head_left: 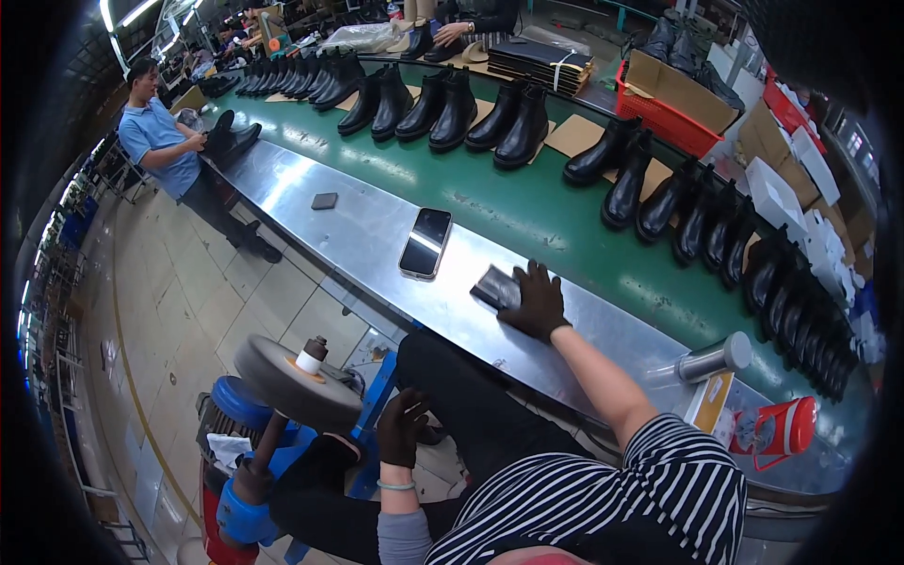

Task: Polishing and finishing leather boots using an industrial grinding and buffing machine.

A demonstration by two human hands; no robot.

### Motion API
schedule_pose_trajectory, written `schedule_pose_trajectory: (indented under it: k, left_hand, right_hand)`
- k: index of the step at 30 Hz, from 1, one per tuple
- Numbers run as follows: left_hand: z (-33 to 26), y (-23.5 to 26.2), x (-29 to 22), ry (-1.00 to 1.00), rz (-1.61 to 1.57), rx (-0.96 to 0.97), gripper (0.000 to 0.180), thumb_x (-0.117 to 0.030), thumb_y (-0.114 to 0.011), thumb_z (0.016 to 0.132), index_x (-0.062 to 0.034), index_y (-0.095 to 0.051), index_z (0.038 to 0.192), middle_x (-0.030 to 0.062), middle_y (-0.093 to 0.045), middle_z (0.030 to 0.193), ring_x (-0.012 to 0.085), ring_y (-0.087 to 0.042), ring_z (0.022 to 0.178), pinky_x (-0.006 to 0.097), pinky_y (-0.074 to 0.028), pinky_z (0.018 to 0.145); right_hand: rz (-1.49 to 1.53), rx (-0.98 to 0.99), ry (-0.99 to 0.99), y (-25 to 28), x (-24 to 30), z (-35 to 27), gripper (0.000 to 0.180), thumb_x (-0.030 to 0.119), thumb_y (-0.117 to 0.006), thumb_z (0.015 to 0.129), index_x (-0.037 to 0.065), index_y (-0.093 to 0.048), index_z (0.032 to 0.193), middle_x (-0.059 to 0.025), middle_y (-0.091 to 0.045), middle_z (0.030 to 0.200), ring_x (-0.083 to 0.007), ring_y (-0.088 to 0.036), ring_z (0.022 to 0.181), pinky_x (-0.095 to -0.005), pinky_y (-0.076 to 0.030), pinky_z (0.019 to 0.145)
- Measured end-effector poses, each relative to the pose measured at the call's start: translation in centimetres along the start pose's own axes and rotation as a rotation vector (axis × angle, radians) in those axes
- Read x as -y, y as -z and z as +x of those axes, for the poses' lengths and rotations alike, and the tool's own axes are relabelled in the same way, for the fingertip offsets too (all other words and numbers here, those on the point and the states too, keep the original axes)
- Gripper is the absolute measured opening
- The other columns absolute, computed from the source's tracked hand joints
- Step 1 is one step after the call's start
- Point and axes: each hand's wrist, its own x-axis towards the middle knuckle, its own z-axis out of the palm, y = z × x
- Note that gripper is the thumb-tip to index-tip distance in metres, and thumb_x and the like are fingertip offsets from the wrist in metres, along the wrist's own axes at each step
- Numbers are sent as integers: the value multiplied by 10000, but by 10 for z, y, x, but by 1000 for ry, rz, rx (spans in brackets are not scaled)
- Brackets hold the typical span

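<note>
On the metal ledge, my right hand (539,303), in a dark brown glove, grips a dark, shiny rectangular block (495,287) at its right end, between thumb and fingers. The other fingers stretch toward the green belt. A phone (426,243) lies to the left of the block, and a small dark flat piece (324,201) farther left. My left hand (400,428), gloved too, hangs low by my knee with its fingers loosely bent and apart. Nothing shows in it. Just left of it is a grey buffing wheel (297,384) on a blue machine.
Black ankle boots (450,111) stand in a long row along the green belt (471,196). A metal cylinder (716,358) and a red jug (777,428) are at the right. A red crate (664,118) sits behind the belt. A co-worker (160,132) handles boots at far left.
</note>
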Motion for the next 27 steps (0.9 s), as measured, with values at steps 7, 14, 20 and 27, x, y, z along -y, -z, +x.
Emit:
schedule_pose_trajectory:
  k: [7, 14, 20, 27]
  left_hand:
    - [-2, 0, 9, 68, -78, -50, 387, -230, -506, 995, -23, -538, 1321, 135, -633, 1246, 248, -651, 1101, 324, -512, 868]
    - [-7, -3, -3, 76, -175, -45, 411, -277, -488, 1013, -55, -496, 1358, 144, -605, 1306, 261, -618, 1165, 340, -501, 912]
    - [-4, -3, -8, -365, 44, -97, 555, -261, -541, 985, -59, -381, 1477, 134, -587, 1321, 225, -593, 1184, 354, -455, 1012]
    - [14, 56, 32, -243, -393, -75, 503, -106, -615, 840, 19, -550, 1323, 97, -615, 1244, 185, -617, 1101, 313, -488, 971]
  right_hand:
    - [274, 10, -137, 12, -13, 88, 918, 423, -714, 622, 31, -472, 1416, -262, -649, 1193, -379, -639, 1096, -421, -500, 957]
    - [936, -235, -187, -11, 24, 117, 683, 299, -832, 557, 1, -627, 1137, -179, -716, 1011, -288, -704, 886, -388, -562, 793]
    - [1303, 254, 269, -52, 147, -14, 720, 283, -878, 605, 16, -587, 1207, -124, -694, 1051, -239, -661, 937, -377, -529, 844]
    - [821, 452, 545, -95, 209, -114, 765, 359, -847, 591, 50, -558, 1228, -234, -672, 1065, -390, -673, 1003, -439, -535, 858]
